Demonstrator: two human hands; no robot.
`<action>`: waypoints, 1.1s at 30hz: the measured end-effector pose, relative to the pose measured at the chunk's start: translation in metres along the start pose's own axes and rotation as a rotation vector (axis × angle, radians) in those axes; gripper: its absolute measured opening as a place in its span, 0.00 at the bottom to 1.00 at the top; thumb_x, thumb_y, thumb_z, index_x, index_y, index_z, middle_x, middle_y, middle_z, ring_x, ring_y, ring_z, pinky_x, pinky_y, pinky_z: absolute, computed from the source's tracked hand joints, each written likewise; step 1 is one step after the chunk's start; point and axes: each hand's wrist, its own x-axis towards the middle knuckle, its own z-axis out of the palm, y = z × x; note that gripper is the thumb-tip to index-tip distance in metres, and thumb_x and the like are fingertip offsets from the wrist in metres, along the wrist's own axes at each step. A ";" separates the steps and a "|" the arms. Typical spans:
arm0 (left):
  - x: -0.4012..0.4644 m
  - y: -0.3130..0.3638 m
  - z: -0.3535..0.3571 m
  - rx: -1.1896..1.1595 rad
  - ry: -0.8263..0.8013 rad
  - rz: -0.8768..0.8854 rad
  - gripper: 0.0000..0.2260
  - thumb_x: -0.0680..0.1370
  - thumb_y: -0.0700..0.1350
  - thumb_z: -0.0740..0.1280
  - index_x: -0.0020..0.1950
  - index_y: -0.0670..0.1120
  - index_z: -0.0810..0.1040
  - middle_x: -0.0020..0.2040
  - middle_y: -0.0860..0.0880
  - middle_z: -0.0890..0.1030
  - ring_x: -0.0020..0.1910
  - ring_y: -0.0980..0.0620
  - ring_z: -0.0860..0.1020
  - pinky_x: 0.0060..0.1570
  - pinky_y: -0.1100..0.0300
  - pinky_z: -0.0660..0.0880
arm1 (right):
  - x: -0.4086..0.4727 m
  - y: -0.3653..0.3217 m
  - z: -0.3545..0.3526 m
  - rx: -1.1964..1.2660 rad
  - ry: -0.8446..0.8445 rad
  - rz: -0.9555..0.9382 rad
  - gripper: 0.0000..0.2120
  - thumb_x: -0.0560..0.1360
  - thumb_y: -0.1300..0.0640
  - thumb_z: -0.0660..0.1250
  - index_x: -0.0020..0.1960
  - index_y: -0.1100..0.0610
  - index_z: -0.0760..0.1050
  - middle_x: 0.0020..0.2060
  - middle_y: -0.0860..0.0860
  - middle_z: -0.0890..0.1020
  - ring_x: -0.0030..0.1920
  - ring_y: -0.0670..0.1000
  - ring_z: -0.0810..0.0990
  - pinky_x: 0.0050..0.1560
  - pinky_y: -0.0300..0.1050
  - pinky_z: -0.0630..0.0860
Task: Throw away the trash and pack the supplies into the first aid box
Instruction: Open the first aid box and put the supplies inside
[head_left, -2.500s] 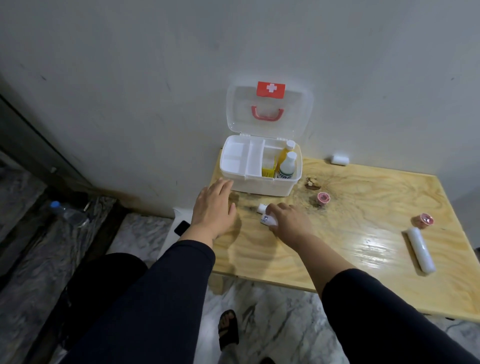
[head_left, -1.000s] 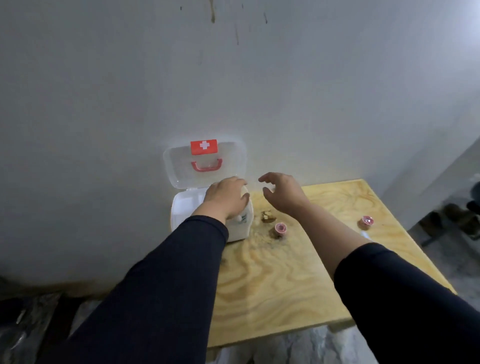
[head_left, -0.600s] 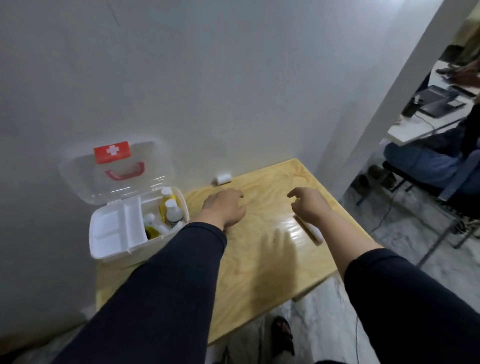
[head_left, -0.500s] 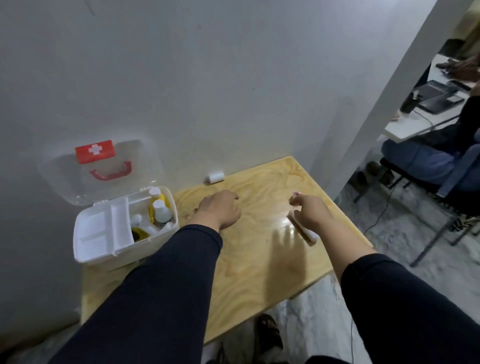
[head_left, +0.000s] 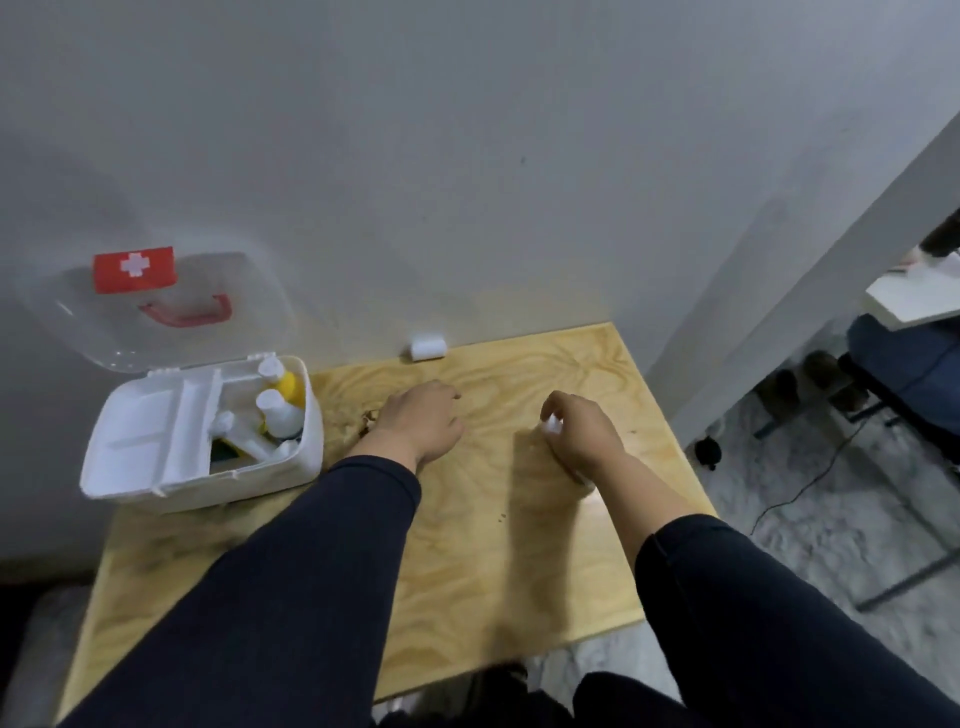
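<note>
The white first aid box (head_left: 130, 436) stands open at the table's left end, its clear lid with a red cross leaning on the wall. Several white and yellow bottles (head_left: 280, 410) stand in its right compartment. My right hand (head_left: 584, 434) is closed around a long white roll (head_left: 551, 426) and holds it over the table's right half. My left hand (head_left: 423, 421) rests knuckles up, fingers curled, at mid-table; what lies under it is hidden. A brown scrap of trash (head_left: 370, 419) peeks out at its left edge.
A small white roll (head_left: 427, 347) lies against the wall at the back of the wooden table (head_left: 467, 571). A grey pillar (head_left: 779, 312) rises right of the table. Beyond it, a seated person's legs (head_left: 914, 364), a white desk and a floor cable.
My right hand has closed on the long white roll and lifted it off the table. My left hand came away from the box to mid-table. My view swung back left.
</note>
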 end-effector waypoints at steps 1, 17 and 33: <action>0.001 -0.005 -0.003 -0.011 0.022 -0.026 0.22 0.80 0.49 0.58 0.74 0.48 0.66 0.74 0.50 0.66 0.71 0.47 0.68 0.66 0.52 0.68 | 0.010 -0.009 -0.001 0.005 0.001 -0.046 0.10 0.72 0.62 0.60 0.50 0.52 0.75 0.47 0.51 0.78 0.50 0.56 0.78 0.48 0.49 0.74; 0.014 -0.053 -0.011 -0.140 0.163 -0.336 0.22 0.79 0.52 0.60 0.73 0.51 0.67 0.74 0.52 0.67 0.71 0.48 0.67 0.69 0.53 0.66 | 0.105 -0.104 0.046 -0.266 -0.185 -0.608 0.19 0.74 0.65 0.64 0.63 0.51 0.71 0.58 0.53 0.79 0.56 0.56 0.77 0.52 0.48 0.76; 0.021 -0.046 -0.010 -0.134 0.151 -0.357 0.22 0.81 0.50 0.58 0.74 0.50 0.65 0.77 0.51 0.63 0.76 0.50 0.61 0.71 0.53 0.61 | 0.129 -0.107 0.042 -0.325 -0.229 -0.542 0.15 0.78 0.58 0.61 0.62 0.58 0.76 0.67 0.52 0.66 0.56 0.56 0.78 0.55 0.46 0.75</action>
